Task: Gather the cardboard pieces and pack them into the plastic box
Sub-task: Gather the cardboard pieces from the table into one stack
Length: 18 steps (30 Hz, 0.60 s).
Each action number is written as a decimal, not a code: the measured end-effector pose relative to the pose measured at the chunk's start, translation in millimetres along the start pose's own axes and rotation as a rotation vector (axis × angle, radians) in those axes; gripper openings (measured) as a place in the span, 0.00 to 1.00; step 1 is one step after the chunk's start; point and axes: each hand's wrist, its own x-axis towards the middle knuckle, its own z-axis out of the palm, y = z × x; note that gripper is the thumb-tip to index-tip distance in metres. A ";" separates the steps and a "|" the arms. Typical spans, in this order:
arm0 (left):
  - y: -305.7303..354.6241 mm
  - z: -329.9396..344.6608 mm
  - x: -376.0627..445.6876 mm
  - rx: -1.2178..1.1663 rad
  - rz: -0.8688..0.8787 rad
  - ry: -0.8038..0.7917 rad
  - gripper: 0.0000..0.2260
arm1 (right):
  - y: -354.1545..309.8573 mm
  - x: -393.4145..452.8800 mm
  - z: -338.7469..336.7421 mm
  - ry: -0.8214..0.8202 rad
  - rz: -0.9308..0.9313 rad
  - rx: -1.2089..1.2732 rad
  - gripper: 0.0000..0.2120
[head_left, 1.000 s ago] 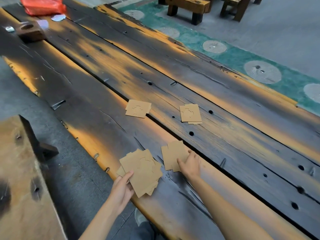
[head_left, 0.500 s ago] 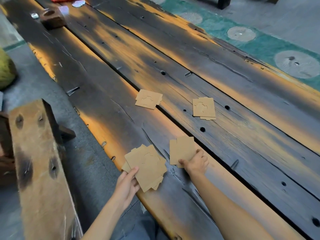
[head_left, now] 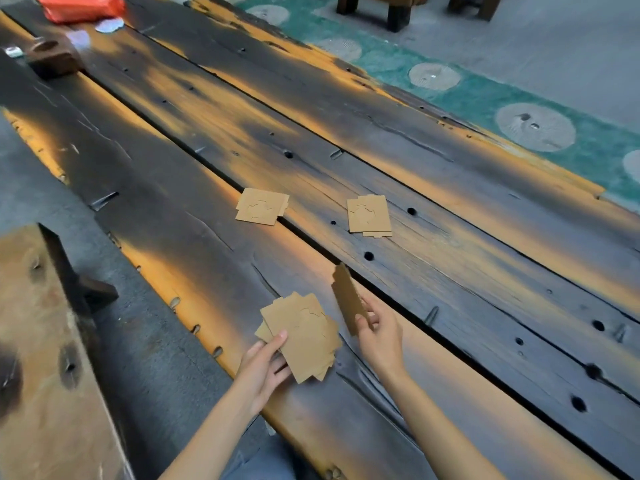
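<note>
My left hand grips a fanned stack of brown cardboard pieces just above the near plank. My right hand pinches a second small stack of cardboard, tilted up on edge, close to the right of the first stack. Two more little piles lie flat farther out on the table: a left cardboard pile by the gap between planks and a right cardboard pile on the middle plank. No plastic box is in view.
The table is made of long dark, orange-streaked planks with gaps and holes. A wooden block and a red bag sit at the far left end. A wooden bench stands to my left.
My right hand has lifted the small cardboard stack off the plank and tipped it on edge. The left hand still holds its fanned stack.
</note>
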 end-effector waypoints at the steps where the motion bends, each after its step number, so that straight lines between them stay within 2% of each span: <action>1: -1.7 4.4 -0.2 0.014 -0.001 -0.022 0.17 | -4.5 -8.7 -1.8 0.002 -0.097 -0.071 0.26; 4: -6.1 19.4 -1.1 0.036 0.005 -0.094 0.19 | -17.6 -33.7 -3.8 0.039 -0.329 -0.250 0.30; 7: -9.3 32.8 -1.2 0.015 0.014 -0.173 0.20 | -24.6 -55.3 -1.3 0.023 -0.441 -0.389 0.32; 10: -11.0 40.2 -2.0 -0.009 0.031 -0.278 0.20 | -27.0 -70.2 5.1 -0.048 -0.399 -0.532 0.28; 12: -11.5 41.8 -4.1 -0.015 0.043 -0.323 0.19 | -28.4 -76.2 8.4 -0.057 -0.359 -0.543 0.27; 18: -8.4 33.4 -7.4 -0.045 0.059 -0.351 0.18 | -35.6 -84.4 22.6 -0.030 -0.338 -0.544 0.27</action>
